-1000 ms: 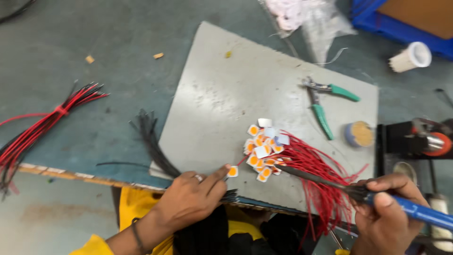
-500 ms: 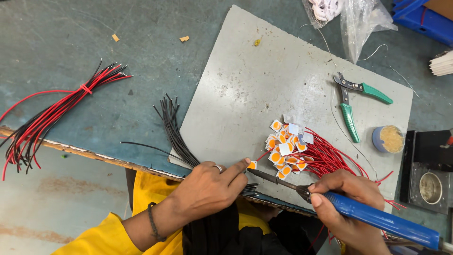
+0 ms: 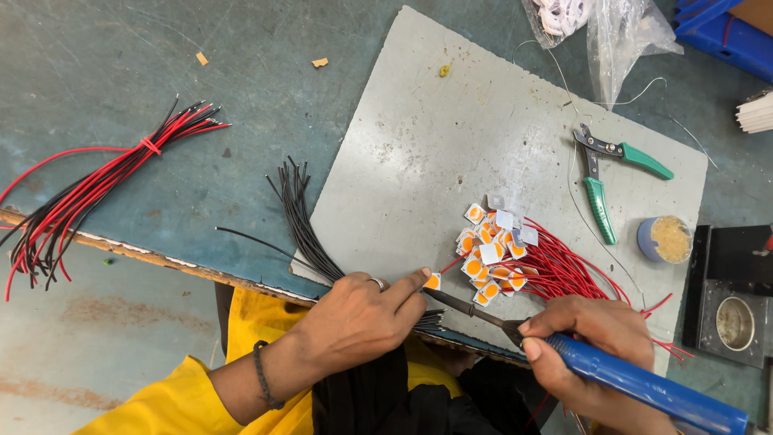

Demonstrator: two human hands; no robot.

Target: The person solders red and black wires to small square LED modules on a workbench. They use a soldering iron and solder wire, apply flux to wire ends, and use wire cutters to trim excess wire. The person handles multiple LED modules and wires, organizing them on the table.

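My left hand [image 3: 362, 310] rests on the near edge of a grey board [image 3: 451, 145], its fingertip pressing down a small square orange-and-white chip [image 3: 432, 281]. A bundle of black wires [image 3: 302, 221] runs under that hand. My right hand [image 3: 592, 342] grips a blue-handled soldering iron [image 3: 644, 387], whose dark tip [image 3: 451, 300] points at the chip under my finger. A pile of several similar chips [image 3: 493, 250], each with a red wire [image 3: 572, 278] attached, lies just beyond.
Green-handled wire cutters [image 3: 600, 181] lie on the board's right side. A small blue tub of flux [image 3: 666, 238] and a black stand with a metal cup [image 3: 731, 318] sit at the right. A tied bundle of red and black wires [image 3: 105, 185] lies left. Plastic bags [image 3: 624, 36] are at the top.
The view has shifted, so everything sits further right and lower in frame. My right hand has brought the soldering iron tip left to the chip under my left finger.
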